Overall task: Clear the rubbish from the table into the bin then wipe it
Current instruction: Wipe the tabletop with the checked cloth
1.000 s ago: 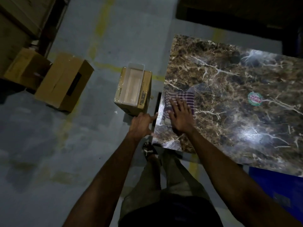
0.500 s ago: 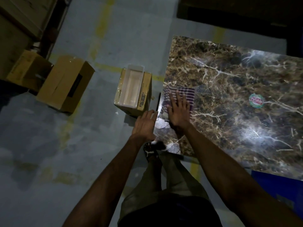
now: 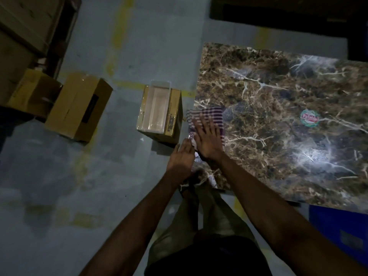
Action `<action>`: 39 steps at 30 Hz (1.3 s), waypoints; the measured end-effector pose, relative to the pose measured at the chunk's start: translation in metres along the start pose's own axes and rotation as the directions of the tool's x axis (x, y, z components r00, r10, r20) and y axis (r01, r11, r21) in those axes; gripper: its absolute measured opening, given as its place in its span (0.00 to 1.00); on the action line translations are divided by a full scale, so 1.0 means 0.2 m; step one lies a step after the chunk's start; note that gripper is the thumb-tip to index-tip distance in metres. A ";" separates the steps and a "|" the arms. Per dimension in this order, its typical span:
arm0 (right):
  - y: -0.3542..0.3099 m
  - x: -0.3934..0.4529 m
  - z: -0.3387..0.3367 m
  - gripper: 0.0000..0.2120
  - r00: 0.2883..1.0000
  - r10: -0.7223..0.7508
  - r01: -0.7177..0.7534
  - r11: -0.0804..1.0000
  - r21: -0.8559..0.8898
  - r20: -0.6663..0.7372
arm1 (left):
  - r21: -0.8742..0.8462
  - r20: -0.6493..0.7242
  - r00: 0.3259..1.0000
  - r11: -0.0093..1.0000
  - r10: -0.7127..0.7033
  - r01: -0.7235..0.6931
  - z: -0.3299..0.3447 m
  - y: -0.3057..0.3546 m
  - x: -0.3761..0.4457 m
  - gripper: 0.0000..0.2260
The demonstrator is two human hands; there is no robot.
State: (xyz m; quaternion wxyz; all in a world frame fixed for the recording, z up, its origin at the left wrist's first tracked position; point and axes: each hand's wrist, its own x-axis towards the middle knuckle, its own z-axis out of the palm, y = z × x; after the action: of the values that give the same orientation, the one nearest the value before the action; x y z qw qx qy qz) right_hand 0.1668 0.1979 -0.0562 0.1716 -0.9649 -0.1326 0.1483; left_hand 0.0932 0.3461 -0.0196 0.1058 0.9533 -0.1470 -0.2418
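A dark marble-patterned table point(image 3: 278, 96) fills the right side. My right hand point(image 3: 207, 139) presses flat, fingers spread, on a purple-and-white striped cloth point(image 3: 209, 114) at the table's left edge. My left hand point(image 3: 182, 156) sits just off that edge beside the right one, fingers straight and cupped at the rim, where a small pale scrap point(image 3: 192, 142) shows between the hands. An open cardboard box with a clear liner point(image 3: 159, 110) stands on the floor right next to the table's left edge.
A round green-and-red sticker point(image 3: 309, 117) lies on the table to the right. Two more cardboard boxes point(image 3: 77, 108) sit on the floor at left by wooden crates point(image 3: 25, 22). A blue object point(image 3: 338, 230) stands under the table's near edge.
My right hand has slid the cloth leftward to the table's edge, over it slightly. My left hand has moved in closer against the right one at the rim.
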 end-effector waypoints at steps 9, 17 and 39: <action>0.19 0.12 -0.11 0.30 0.981 0.180 -0.180 0.984 0.000 -0.070 | 0.102 0.083 0.996 0.994 -0.036 0.027 0.10 0.03 0.05 0.26; 0.21 -0.04 -0.07 0.29 0.998 -0.054 0.054 0.998 -0.008 0.024 | 0.121 0.128 0.992 0.993 -0.022 0.006 0.05 0.15 0.07 0.23; 0.17 0.05 -0.03 0.29 0.987 -0.161 0.162 0.982 -0.101 0.018 | 0.157 0.179 0.981 0.982 0.072 -0.101 -0.05 0.07 0.04 0.24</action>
State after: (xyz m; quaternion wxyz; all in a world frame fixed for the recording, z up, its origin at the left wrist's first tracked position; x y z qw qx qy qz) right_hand 0.1846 0.1693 -0.0658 0.1331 -0.9577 -0.2187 0.1314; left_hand 0.1018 0.3326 -0.0104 0.0236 0.9269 -0.2168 -0.3055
